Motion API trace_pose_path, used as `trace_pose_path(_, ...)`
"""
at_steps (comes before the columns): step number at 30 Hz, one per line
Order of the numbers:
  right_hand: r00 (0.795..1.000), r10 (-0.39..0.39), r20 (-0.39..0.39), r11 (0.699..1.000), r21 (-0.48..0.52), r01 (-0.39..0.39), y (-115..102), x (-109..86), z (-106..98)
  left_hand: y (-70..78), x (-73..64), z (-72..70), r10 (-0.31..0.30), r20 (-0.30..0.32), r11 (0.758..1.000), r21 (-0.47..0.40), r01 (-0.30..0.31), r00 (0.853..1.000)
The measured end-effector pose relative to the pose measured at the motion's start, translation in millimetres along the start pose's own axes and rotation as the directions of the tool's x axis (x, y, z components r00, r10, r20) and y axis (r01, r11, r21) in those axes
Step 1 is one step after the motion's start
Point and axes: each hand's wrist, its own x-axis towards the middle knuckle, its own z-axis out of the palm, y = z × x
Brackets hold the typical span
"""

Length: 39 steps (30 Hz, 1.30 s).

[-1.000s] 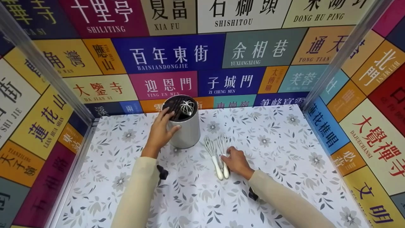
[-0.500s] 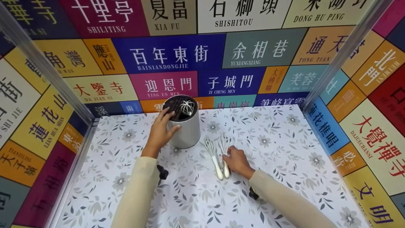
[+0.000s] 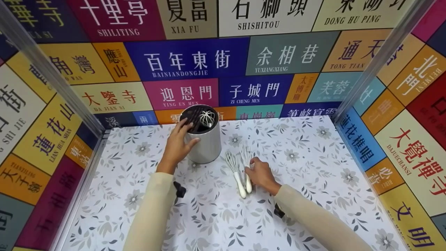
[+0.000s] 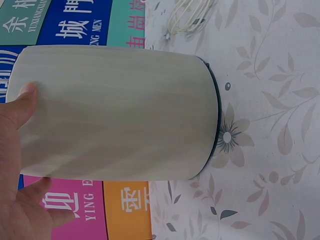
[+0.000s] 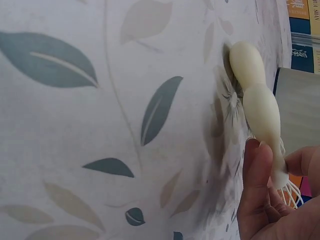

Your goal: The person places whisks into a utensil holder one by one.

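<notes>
Wall [image 3: 184,57], sign-printed: behind all. Table [image 3: 223,219], white, floral: beneath. Canister [image 3: 206,148], grey, dark-topped: upright at the table's back. Left hand [image 3: 177,144]: I see it grasping the canister's upper part, thumb on the side. Right hand [image 3: 261,172]: pinching the first whisk [image 5: 261,102] by its cream handle; whether that touches the table I cannot tell. Second whisk [image 3: 237,178]: lying just left of it. Third whisk [image 3: 207,119]: wire head showing in the canister's mouth.

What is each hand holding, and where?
Right hand: a cream-handled wire whisk, pinched on the handle near the wires. Left hand: a grey cylindrical holder, gripped near the top.
</notes>
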Motion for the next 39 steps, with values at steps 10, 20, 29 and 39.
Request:
trace_pose_path(10,0.999,0.034,0.03,0.992,0.124,-0.038,-10,2.6,-7,0.2,0.1,0.3,-0.008,-0.004,1.0,-0.007,0.008,1.0)
trace_pose_path(20,0.998,0.019,0.057,0.982,0.187,-0.029,-20,4.4,-15,0.4,0.1,-0.4,-0.02,0.006,1.0,-0.019,0.02,1.0)
trace_pose_path(29,0.999,-0.001,0.038,0.978,0.208,-0.007,-32,10.8,-20,0.2,-0.5,0.1,-0.025,0.016,1.0,-0.011,0.025,1.0)
trace_pose_path(39,0.999,-0.03,0.036,0.971,0.237,0.02,-51,19.6,-31,1.0,-0.1,-0.8,-0.022,0.024,1.0,0.006,0.022,0.999)
